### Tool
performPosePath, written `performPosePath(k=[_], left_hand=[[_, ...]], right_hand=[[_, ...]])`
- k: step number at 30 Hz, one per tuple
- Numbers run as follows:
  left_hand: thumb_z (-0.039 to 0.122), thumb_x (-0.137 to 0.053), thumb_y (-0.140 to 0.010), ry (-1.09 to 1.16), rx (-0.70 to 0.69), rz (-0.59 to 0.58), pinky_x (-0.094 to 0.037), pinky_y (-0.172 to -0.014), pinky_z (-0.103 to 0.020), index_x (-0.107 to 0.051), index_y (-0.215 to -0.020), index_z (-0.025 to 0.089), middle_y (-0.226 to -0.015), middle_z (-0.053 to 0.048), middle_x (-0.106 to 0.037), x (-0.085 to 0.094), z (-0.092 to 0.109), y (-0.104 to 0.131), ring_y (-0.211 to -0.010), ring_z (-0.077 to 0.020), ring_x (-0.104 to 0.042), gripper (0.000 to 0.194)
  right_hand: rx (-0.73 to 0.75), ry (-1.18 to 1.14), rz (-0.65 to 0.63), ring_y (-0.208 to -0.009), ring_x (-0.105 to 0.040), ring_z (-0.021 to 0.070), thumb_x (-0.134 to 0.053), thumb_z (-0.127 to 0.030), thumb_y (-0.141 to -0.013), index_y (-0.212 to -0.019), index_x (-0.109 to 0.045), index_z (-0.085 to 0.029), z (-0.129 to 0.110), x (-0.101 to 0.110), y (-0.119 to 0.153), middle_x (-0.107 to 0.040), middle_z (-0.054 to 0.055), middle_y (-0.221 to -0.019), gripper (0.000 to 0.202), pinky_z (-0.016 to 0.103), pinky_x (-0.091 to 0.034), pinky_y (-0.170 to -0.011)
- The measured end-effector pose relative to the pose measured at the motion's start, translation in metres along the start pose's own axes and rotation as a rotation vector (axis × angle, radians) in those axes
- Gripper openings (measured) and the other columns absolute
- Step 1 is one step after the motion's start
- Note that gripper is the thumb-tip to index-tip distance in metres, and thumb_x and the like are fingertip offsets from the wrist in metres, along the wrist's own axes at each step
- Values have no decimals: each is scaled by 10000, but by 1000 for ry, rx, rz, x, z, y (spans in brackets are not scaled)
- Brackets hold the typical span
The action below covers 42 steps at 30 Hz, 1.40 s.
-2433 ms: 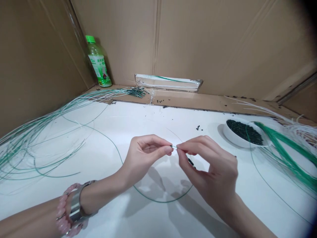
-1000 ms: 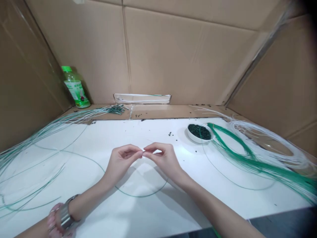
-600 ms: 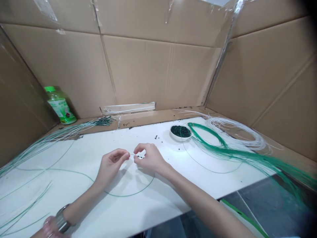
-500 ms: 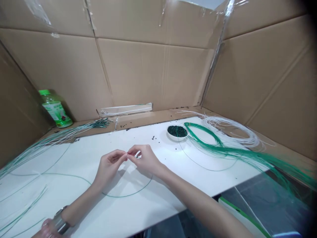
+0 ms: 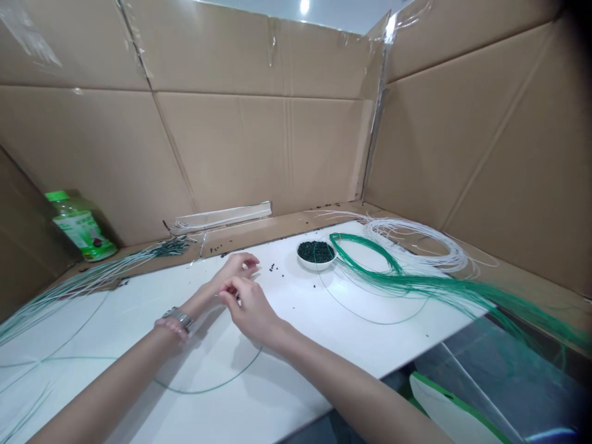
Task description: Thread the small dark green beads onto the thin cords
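The right hand (image 5: pixel 252 309) pinches the green wire (image 5: pixel 203 391); past it, the left hand (image 5: pixel 241 263) curls loosely near scattered dark bits (image 5: pixel 272 267), its grip unclear to me.

Wht tabletop (image 5: pixel 370 345): wht bowl (image 5: pixel 308 266), grn strands (image 5: pixel 398 282), scattered dk bits (image 5: pixel 272 267)

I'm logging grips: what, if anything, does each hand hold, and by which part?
Right hand: perhaps pinching the green wire; which part cannot be told. Left hand: nothing visibly held.
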<state>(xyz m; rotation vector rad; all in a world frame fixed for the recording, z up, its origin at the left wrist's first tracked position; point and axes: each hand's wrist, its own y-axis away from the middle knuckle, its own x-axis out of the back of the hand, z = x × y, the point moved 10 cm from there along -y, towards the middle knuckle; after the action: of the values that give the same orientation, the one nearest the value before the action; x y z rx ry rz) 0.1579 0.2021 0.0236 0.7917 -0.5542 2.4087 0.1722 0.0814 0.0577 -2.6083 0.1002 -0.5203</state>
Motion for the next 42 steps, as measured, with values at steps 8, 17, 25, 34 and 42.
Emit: performPosePath(k=[8,17,25,34,42], left_hand=[[317,-531,-887,-174,-81,-228,-514,-832,-405,-552,-1146,148,-1155,-89,-576,-51,2,-26,-984,-209,-589,310],[310,-532,-887,-159,-84,-250,-514,-830,-404,-554,-1138,147,-1144,-92,-581,-60,4,-28,-975,-199,-592,300],[306,-526,-891,148,-7,-68,-517,-817,-390,-561,-1120,151,-1135,-88,-581,-39,1,-13,-959,-188,-591,278],[419,-657,-750,644,120,147,-451,-640,-239,-581,-799,141,-711,-10,-583,23,7,71,-659,-117,-551,293],[382,-711,-730,951,254,222,-430,-689,-169,-645,-816,149,-671,20,-554,25,7,133,-652,-58,-507,257]], right_hand=[[48,-30,31,-737,-539,132,-469,-145,-834,-796,-512,-187,-8,3,1,-587,6,-782,71,243,-432,-692],[59,-52,48,-711,-543,131,-460,-165,-830,-794,-515,-180,-9,6,1,-583,6,-754,67,243,-434,-671],[67,-71,73,-745,-554,141,-431,-218,-854,-816,-510,-174,-11,14,-1,-589,26,-792,98,256,-443,-681],[44,-26,91,-750,-536,147,-427,-221,-866,-789,-502,-188,-15,19,4,-578,23,-786,112,285,-454,-715],[66,45,58,-805,-566,147,-455,-175,-864,-818,-523,-193,-23,10,15,-605,27,-839,84,279,-469,-712]])
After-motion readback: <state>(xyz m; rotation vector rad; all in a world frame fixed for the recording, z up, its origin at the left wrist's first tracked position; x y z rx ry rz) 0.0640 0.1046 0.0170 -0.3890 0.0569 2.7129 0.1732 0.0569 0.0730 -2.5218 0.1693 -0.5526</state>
